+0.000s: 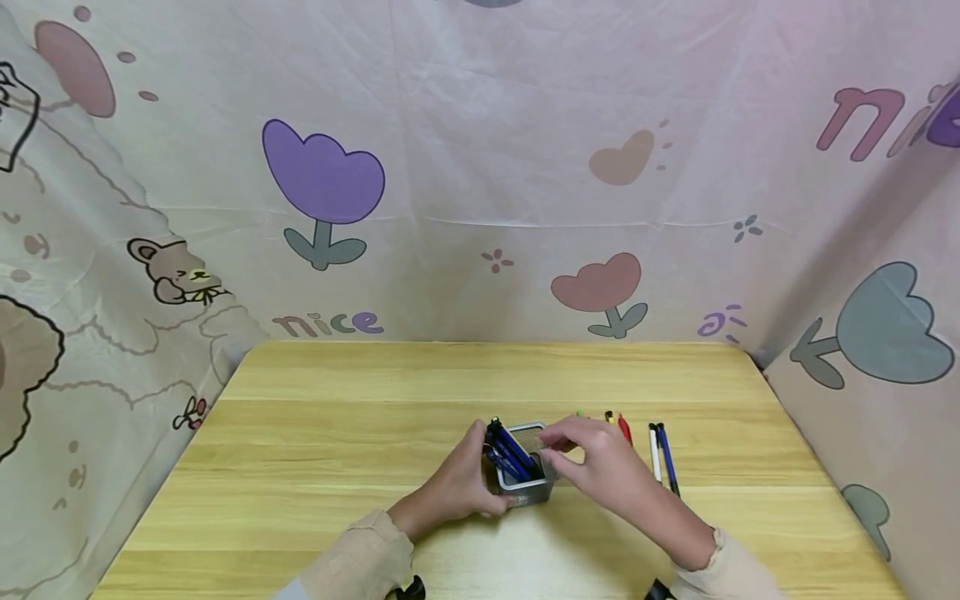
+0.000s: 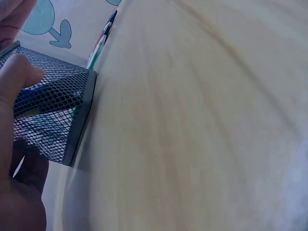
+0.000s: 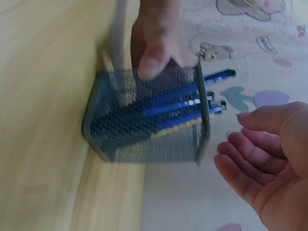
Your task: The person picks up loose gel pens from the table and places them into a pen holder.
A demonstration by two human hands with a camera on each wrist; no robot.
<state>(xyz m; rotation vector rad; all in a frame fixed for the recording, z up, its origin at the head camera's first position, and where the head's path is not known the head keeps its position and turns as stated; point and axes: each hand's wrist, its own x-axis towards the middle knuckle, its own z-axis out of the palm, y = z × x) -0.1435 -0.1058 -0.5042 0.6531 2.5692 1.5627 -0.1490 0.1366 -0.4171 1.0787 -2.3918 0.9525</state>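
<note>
A square mesh pen holder stands on the table, tilted a little in the head view. My left hand grips it from the left, thumb on the near side. Several pens, mostly blue, lean inside it toward the left hand, and a yellow one shows among them. In the right wrist view the pens poke out past the rim. Just off the holder's rim is my right hand, its fingers loosely bent and nothing between thumb and fingertips. The left wrist view shows the left thumb against the mesh.
Right of the holder, partly behind the right hand, lie loose pens: a red one, a yellow one with a black end, and a green tip. Farther right lie a white pen and a blue pen. Printed cloth hangs behind the table.
</note>
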